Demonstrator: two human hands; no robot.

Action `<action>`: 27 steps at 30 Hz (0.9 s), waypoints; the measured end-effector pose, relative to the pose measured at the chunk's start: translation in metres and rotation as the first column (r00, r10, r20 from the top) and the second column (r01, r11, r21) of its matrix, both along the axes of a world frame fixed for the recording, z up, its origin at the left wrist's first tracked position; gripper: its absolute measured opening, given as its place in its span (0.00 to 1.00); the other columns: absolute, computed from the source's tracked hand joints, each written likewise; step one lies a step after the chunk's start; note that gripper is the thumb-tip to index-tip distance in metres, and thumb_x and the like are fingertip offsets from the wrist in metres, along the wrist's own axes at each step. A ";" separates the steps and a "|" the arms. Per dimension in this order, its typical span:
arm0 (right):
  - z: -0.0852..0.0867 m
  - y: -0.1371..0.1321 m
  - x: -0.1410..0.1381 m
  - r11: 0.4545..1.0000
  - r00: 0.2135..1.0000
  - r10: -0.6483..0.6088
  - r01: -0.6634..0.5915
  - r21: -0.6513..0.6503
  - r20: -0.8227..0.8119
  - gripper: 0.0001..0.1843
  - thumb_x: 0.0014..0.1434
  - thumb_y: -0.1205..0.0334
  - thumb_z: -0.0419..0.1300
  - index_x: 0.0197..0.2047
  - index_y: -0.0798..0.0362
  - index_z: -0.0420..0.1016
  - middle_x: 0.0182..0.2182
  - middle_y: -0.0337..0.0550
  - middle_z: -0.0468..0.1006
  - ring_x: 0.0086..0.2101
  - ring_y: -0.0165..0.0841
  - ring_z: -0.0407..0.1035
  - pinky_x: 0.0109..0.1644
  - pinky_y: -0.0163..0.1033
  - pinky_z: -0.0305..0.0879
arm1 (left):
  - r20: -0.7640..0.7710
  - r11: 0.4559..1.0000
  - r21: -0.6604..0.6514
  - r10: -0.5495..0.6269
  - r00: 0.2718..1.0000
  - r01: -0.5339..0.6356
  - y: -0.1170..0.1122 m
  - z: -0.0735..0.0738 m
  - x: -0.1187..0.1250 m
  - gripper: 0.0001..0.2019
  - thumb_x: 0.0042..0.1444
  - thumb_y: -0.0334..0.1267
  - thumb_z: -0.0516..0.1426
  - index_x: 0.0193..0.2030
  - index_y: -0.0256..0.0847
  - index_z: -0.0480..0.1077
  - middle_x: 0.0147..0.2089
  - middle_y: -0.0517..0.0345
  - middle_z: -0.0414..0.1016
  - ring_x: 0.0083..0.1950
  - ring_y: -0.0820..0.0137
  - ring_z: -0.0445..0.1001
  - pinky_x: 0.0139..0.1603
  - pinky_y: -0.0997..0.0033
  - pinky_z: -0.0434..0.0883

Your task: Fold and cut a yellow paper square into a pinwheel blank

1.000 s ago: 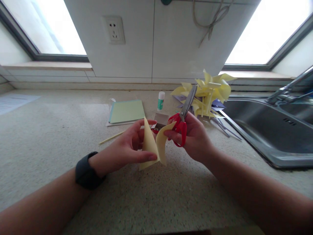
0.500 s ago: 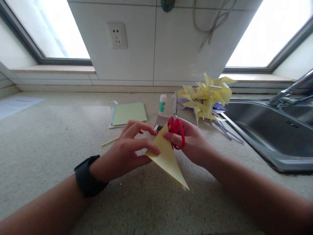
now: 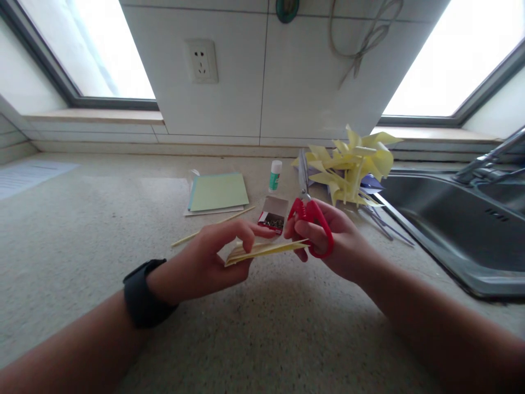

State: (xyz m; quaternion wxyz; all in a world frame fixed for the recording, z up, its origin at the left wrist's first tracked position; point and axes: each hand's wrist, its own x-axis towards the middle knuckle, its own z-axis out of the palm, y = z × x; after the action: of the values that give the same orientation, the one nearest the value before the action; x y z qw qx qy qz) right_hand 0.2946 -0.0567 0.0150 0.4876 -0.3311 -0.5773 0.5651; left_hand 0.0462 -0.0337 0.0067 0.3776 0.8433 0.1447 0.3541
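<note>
Folded yellow paper [image 3: 266, 250] sits edge-on between both hands in the head view. The left hand [image 3: 213, 262] pinches one end and the right hand [image 3: 342, 249] nips the other, its fingers curled through one pair of red scissors [image 3: 312, 221]. Just beyond the fingertips, one small open box [image 3: 274, 213] holds pins; one glue stick [image 3: 274, 175] stands farther off.

A home kitchen — speckled countertop [image 3: 82, 219], steel sink [image 3: 451, 230] with faucet [image 3: 488, 158], tiled wall socket [image 3: 202, 61].

Speckled counter [image 3: 82, 219]: paper pad [image 3: 218, 192], glue stick [image 3: 274, 175], pinwheels [image 3: 353, 164], possibly staple box [image 3: 273, 213].
</note>
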 end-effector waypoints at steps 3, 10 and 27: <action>0.002 -0.003 0.000 0.996 0.996 0.090 -0.090 0.005 -0.028 0.12 0.62 0.55 0.67 0.40 0.55 0.74 0.32 0.39 0.79 0.24 0.25 0.72 0.23 0.29 0.70 | 0.014 0.995 -0.091 -0.046 0.999 0.047 0.000 -0.001 -0.001 0.14 0.59 0.20 0.56 0.39 0.44 0.59 0.61 0.50 0.75 0.63 0.63 0.73 0.60 0.61 0.71; -0.001 -0.004 -0.001 0.996 0.995 0.088 -0.088 -0.001 -0.056 0.12 0.61 0.56 0.68 0.39 0.55 0.74 0.29 0.38 0.78 0.23 0.26 0.73 0.23 0.30 0.72 | 0.070 0.967 -0.226 -0.105 0.992 0.118 0.002 -0.002 -0.001 0.09 0.66 0.26 0.55 0.41 0.44 0.59 0.58 0.52 0.75 0.58 0.67 0.74 0.55 0.68 0.71; 0.006 0.009 0.058 0.772 0.771 0.632 -0.635 -0.025 -0.070 0.20 0.67 0.48 0.59 0.57 0.50 0.73 0.26 0.35 0.71 0.17 0.22 0.61 0.15 0.24 0.58 | 0.422 0.642 -0.732 0.164 0.892 0.228 0.001 0.003 0.008 0.08 0.64 0.38 0.60 0.48 0.43 0.69 0.39 0.52 0.84 0.30 0.70 0.81 0.24 0.80 0.74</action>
State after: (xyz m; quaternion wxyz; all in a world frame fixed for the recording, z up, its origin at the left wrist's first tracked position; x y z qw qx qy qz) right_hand 0.3526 -0.0478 0.0209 0.2773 -0.1123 -0.6273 0.7190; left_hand 0.0545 -0.0332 0.0092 0.7271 0.4996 0.1733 0.4379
